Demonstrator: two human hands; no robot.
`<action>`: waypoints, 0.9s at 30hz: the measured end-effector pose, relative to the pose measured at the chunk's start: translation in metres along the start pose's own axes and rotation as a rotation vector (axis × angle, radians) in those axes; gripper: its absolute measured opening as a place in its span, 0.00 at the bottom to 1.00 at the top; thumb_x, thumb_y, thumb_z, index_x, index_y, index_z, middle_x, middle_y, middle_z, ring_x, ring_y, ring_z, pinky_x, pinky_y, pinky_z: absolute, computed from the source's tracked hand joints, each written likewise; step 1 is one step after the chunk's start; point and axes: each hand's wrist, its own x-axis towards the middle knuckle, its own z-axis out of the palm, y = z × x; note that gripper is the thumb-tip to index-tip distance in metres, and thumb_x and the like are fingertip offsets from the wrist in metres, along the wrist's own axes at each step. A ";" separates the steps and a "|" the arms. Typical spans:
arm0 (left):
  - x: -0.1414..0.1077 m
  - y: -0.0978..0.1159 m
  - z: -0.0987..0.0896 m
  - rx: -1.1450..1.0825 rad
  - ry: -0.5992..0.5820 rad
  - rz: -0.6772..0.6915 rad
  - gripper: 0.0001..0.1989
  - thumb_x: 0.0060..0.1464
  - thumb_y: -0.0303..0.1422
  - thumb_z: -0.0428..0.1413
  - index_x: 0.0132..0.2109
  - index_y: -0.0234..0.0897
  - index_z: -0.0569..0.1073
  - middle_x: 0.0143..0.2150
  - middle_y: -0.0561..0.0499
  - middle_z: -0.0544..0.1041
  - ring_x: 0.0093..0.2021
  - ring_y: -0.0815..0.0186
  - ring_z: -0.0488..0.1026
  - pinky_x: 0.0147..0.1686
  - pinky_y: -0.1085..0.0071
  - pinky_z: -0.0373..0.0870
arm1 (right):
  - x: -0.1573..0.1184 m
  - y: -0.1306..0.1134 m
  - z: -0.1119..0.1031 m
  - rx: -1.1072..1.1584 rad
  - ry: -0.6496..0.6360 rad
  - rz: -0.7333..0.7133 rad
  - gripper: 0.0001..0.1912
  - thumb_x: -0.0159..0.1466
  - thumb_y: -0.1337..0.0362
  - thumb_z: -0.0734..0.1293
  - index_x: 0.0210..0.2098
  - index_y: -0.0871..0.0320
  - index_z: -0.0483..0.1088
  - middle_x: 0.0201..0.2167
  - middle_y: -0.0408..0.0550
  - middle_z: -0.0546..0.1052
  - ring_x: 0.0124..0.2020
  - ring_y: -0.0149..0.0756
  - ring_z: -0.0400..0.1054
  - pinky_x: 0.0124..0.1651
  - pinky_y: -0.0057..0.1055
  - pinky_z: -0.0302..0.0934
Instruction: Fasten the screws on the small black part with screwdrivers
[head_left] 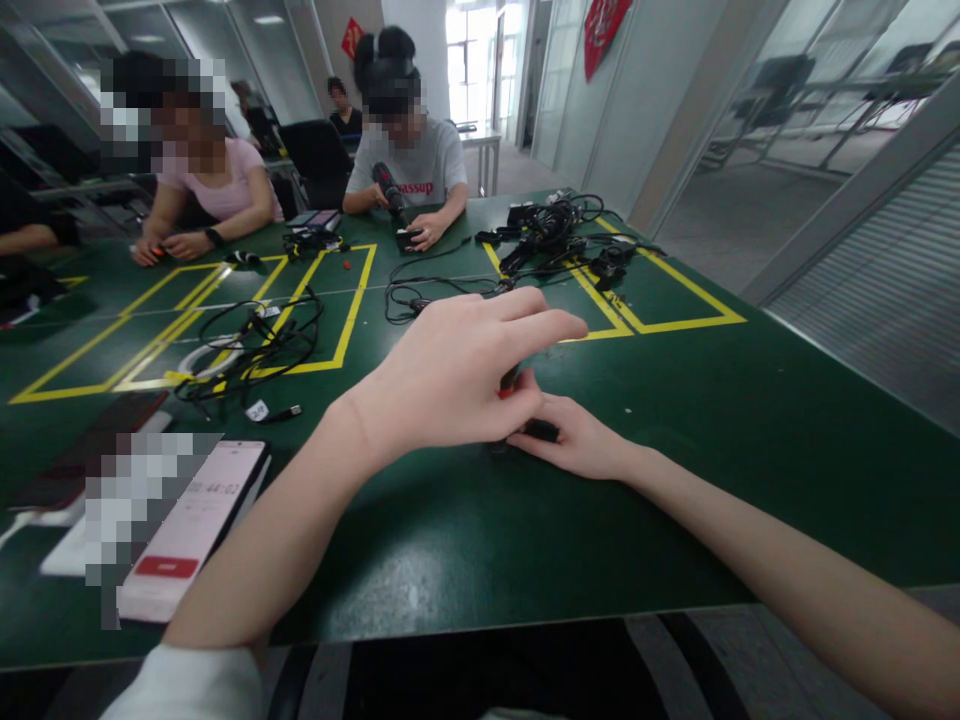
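Above the middle of the near table, my left hand is palm down with its upper fingers stretched to the right. Its thumb is bent against a red-and-black object, mostly hidden behind the hand. Close under it, my right hand pinches a small black object just above the green tabletop. Whether the red-and-black and black pieces are one thing, I cannot tell. The left thumb overlaps the right fingertips in view.
A phone showing a timer lies at the near left. Looped black cables sit beyond it, inside yellow tape outlines. A cable pile lies at the back right. Across the table, a person holds a black tool; another person sits left.
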 end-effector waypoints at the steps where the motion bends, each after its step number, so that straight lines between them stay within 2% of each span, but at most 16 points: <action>1: 0.000 0.000 0.000 -0.008 -0.002 0.015 0.21 0.59 0.24 0.51 0.57 0.38 0.75 0.50 0.47 0.79 0.43 0.64 0.77 0.40 0.71 0.71 | 0.000 0.000 0.000 0.000 0.001 0.002 0.09 0.71 0.61 0.68 0.47 0.56 0.77 0.39 0.51 0.81 0.37 0.41 0.76 0.42 0.38 0.73; 5: 0.000 -0.001 0.001 -0.008 0.007 0.010 0.21 0.61 0.23 0.49 0.58 0.39 0.75 0.52 0.46 0.78 0.42 0.66 0.77 0.38 0.72 0.71 | 0.000 -0.001 0.000 -0.005 -0.012 0.017 0.09 0.71 0.61 0.68 0.47 0.56 0.77 0.39 0.50 0.81 0.37 0.41 0.76 0.43 0.38 0.73; 8: -0.001 0.000 0.000 0.005 0.003 -0.009 0.20 0.62 0.25 0.50 0.58 0.39 0.75 0.50 0.47 0.78 0.40 0.67 0.76 0.36 0.73 0.70 | -0.001 0.000 0.000 -0.003 -0.012 0.024 0.09 0.71 0.61 0.68 0.47 0.56 0.77 0.39 0.50 0.81 0.36 0.40 0.76 0.43 0.38 0.73; 13: 0.000 0.000 -0.001 -0.005 -0.002 0.040 0.21 0.59 0.24 0.50 0.57 0.37 0.76 0.49 0.46 0.78 0.44 0.64 0.77 0.42 0.70 0.72 | 0.000 0.001 0.001 0.004 0.006 0.003 0.09 0.71 0.60 0.68 0.48 0.56 0.76 0.40 0.51 0.81 0.38 0.41 0.76 0.43 0.39 0.73; 17: 0.000 -0.001 0.000 0.005 0.012 0.007 0.20 0.61 0.24 0.49 0.58 0.40 0.75 0.53 0.46 0.77 0.42 0.66 0.77 0.39 0.71 0.71 | 0.000 0.000 0.000 -0.007 -0.021 0.013 0.09 0.71 0.61 0.68 0.47 0.56 0.77 0.39 0.50 0.81 0.36 0.40 0.75 0.42 0.37 0.73; 23: 0.000 -0.001 0.000 -0.001 0.009 0.042 0.19 0.59 0.25 0.50 0.55 0.38 0.76 0.49 0.46 0.79 0.46 0.62 0.77 0.44 0.69 0.71 | -0.001 0.001 0.001 -0.001 0.001 0.015 0.09 0.71 0.60 0.68 0.48 0.55 0.77 0.39 0.50 0.81 0.37 0.41 0.76 0.43 0.38 0.73; 27: 0.000 -0.001 0.000 0.009 0.020 0.008 0.20 0.62 0.25 0.49 0.56 0.39 0.76 0.51 0.47 0.79 0.41 0.66 0.77 0.38 0.71 0.70 | -0.001 0.001 0.002 -0.003 -0.005 0.007 0.08 0.71 0.61 0.67 0.46 0.56 0.77 0.37 0.49 0.81 0.36 0.39 0.75 0.42 0.37 0.72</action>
